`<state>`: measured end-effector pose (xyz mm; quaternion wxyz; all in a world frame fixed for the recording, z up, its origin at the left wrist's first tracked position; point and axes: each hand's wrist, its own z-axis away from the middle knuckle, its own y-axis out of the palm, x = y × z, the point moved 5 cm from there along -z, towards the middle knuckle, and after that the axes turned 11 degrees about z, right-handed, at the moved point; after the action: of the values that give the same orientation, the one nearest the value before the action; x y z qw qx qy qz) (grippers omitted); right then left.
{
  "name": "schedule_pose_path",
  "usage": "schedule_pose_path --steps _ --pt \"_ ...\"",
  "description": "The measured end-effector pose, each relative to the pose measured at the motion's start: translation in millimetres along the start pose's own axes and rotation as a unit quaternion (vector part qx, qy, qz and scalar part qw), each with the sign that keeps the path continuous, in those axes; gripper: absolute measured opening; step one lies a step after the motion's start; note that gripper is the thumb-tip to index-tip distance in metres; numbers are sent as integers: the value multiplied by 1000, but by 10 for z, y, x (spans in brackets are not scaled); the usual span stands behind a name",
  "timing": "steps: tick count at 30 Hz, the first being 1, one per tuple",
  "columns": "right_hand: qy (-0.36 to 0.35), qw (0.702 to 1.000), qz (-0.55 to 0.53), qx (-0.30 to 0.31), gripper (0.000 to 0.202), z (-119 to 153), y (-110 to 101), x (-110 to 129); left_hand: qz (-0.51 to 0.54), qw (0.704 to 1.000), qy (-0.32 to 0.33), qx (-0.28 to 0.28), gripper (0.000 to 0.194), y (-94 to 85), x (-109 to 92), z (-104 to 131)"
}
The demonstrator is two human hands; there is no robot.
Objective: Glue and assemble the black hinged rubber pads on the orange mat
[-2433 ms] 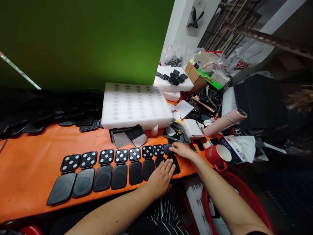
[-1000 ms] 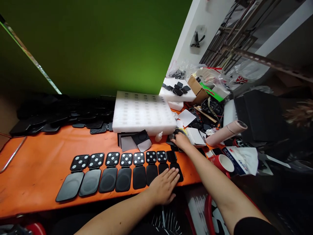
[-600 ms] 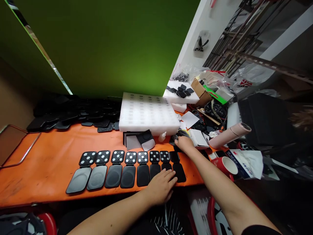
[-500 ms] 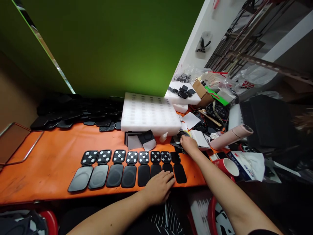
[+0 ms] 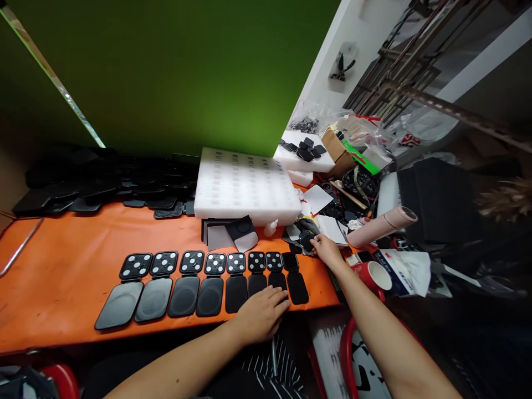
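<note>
My left hand rests palm down with fingers extended over the lower panels of the black hinged cases, near the table's front edge. The cases lie unfolded in a row. Most upper squares carry white round dots; the rightmost upper square shows none. To the right, my right hand has its fingers closed on the edge of a small dark flat piece, beside a heap of grey and black scraps. What lies under its fingertips is partly hidden.
A white foam block stands behind the row, with a small white bottle and dark sheets before it. Stacked black cases fill the back left. A pink tumbler and red mug stand right.
My right hand has drawn back slightly from the scrap heap, and a dark flat piece now shows at its fingertips. My left hand stays on the panels. The view has shifted a little.
</note>
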<state>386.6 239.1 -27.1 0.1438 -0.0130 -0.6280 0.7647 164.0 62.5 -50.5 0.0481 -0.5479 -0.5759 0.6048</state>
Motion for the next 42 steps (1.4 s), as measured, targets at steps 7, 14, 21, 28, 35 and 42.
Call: schedule_pose_path --steps 7,14,21,28,35,42 --pt "26 1000 -3 3 29 107 -97 -160 0 1000 -15 -15 39 2 23 -7" --pt "46 923 -362 124 29 535 124 -178 -56 997 -52 8 55 36 59 -49" --pt "-31 863 -463 199 34 871 486 386 -101 992 -75 25 65 155 103 -67" --pt "-173 955 -229 71 31 715 524 693 -97 991 -79 50 64 123 92 -87" --pt "-167 972 -151 71 30 740 575 740 -95 991 -81 42 64 119 90 -92" --pt "-123 986 -103 47 28 737 604 745 -92 992 -80 46 64 129 97 -91"
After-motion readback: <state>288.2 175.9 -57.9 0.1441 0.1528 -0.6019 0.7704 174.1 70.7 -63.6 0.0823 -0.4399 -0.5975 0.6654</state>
